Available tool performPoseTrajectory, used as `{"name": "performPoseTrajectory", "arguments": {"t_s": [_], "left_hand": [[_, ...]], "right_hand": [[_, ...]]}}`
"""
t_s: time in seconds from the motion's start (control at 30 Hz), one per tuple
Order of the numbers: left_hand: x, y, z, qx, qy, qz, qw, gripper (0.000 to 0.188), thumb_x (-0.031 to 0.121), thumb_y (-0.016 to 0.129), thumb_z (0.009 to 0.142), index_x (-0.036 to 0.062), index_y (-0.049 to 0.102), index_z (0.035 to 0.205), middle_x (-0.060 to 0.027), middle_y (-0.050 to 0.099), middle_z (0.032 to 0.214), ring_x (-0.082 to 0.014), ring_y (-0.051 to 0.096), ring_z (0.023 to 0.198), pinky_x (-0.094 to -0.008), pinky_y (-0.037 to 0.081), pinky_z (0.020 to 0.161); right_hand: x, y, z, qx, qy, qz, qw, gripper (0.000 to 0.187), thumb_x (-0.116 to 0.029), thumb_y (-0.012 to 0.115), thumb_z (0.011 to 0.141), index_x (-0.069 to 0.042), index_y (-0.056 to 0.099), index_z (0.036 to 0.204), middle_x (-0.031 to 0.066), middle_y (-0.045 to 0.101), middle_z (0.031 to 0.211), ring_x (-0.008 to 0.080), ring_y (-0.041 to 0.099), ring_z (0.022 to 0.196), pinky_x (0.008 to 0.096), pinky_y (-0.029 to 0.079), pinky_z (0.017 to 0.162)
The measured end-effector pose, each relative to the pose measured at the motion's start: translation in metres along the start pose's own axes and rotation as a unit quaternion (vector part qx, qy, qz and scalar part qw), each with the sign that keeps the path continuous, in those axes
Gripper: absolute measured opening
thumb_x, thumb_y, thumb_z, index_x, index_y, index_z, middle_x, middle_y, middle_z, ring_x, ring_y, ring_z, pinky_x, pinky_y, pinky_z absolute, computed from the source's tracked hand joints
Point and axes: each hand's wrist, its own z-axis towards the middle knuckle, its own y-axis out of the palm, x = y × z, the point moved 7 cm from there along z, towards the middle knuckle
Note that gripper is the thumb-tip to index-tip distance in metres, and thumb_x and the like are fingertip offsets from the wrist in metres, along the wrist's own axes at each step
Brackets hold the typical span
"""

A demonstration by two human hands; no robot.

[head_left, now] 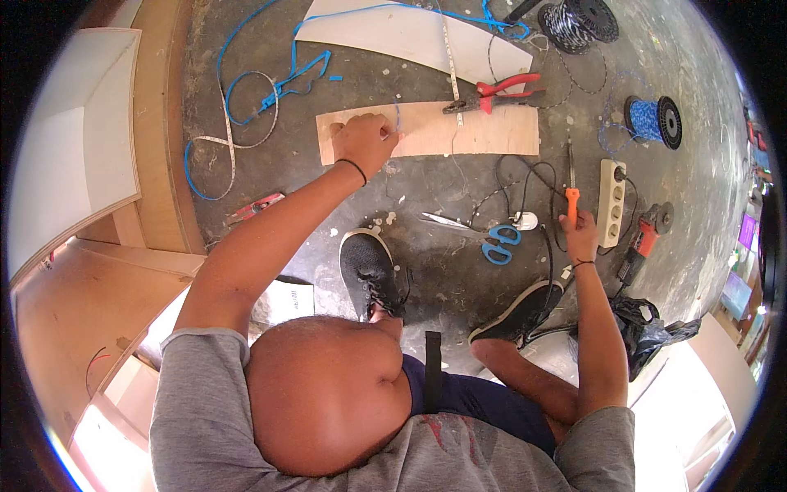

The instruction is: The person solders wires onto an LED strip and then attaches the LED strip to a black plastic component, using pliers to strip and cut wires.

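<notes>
My left hand [365,146] is closed in a pinch over the left part of a thin plywood strip [500,131]. A short blue patterned cord [398,115] rises from beside its fingertips. My right hand [582,238] grips the orange handle of a soldering iron [572,197], whose metal tip points away from me. Red-handled pliers [484,102] lie across the strip's far edge, over a white measuring tape [449,53]. Nearer to me, scissors with blue handles [500,244] rest on the floor beside a white plug [525,220].
Right of the soldering iron lie a white power strip [611,201] and an orange angle grinder [643,246]. Cord spools [648,121] stand farther off. Blue ribbon [283,90] loops at far left, near a white panel [393,33]. A wooden cabinet [164,131] borders the left; a black plastic bag [648,332] lies right.
</notes>
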Motion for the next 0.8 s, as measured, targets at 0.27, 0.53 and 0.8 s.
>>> {"name": "performPoseTrajectory", "arguments": {"t_s": [0.27,0.53,0.8], "left_hand": [[0.003,0.006,0.009,0.001,0.034,0.017,0.999,0.016,0.029,0.062,0.076,0.0134,0.068,0.077,-0.0069,0.069,0.079,-0.0275,0.065,0.082,-0.0431,0.044,0.068],[0.016,-0.002,0.009,-0.027,0.069,0.1,0.992,0.019,0.028,0.061,0.074,0.0111,0.068,0.079,-0.0123,0.066,0.085,-0.0327,0.064,0.08,-0.0443,0.047,0.065],[0.023,0.009,0.038,-0.112,-0.001,0.151,0.982,0.025,0.025,0.063,0.07,0.0067,0.071,0.086,-0.0178,0.069,0.09,-0.0361,0.067,0.085,-0.0482,0.053,0.071]], "right_hand": [[0.013,-0.008,0.012,-0.025,0.017,-0.084,0.996,0.035,-0.02,0.068,0.08,0.0,0.057,0.106,0.0175,0.065,0.091,0.0306,0.064,0.087,0.0402,0.049,0.075],[-0.027,-0.076,-0.019,-0.208,0.047,-0.056,0.975,0.031,-0.014,0.065,0.081,-0.002,0.054,0.109,0.0166,0.065,0.084,0.03,0.065,0.082,0.0385,0.048,0.075],[-0.14,-0.106,-0.005,-0.205,-0.183,-0.118,0.954,0.034,-0.014,0.062,0.081,-0.003,0.052,0.112,0.0234,0.062,0.093,0.0403,0.062,0.089,0.0433,0.047,0.076]]}}
